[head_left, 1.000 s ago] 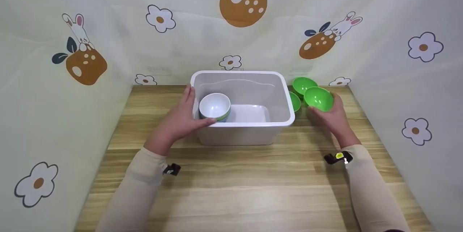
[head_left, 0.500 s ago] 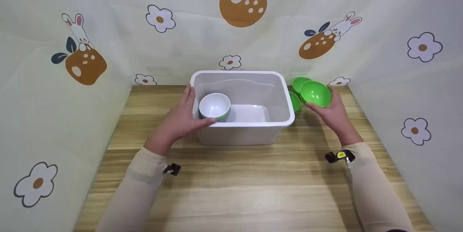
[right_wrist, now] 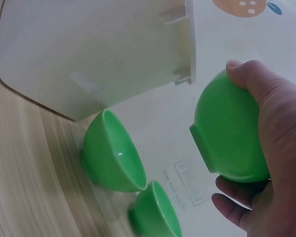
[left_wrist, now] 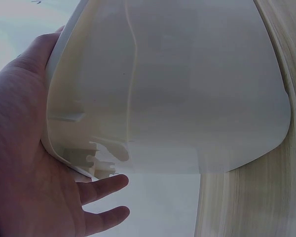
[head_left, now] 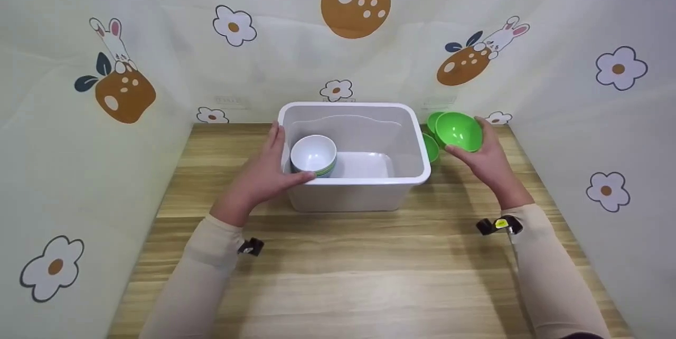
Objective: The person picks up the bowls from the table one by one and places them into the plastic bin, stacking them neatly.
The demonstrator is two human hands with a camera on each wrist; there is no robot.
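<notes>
My right hand [head_left: 491, 160] holds a green bowl [head_left: 459, 132] by its side, raised above the table with the thumb at the rim. In the right wrist view that bowl [right_wrist: 232, 133] is tilted, its foot facing left. Beneath it stand two more green bowls [head_left: 432, 149], beside the right wall of a white plastic bin [head_left: 364, 181]. My left hand [head_left: 261, 175] grips the bin's front left corner, thumb over the front rim. Two of its fingers [left_wrist: 106, 219] stretch out below the rim in the left wrist view. Inside the bin, at left, sits a stack of bowls [head_left: 313, 154], a white one on top.
The bin stands on a wood-grain table [head_left: 338, 265], near the back. A pale patterned curtain [head_left: 264, 69] encloses the back and both sides. Wrist cameras [head_left: 499, 224] are strapped to both forearms.
My right hand has lifted the green bowl up and slightly left, so it now covers much of the rear green bowl. The left hand and the bin have stayed in place.
</notes>
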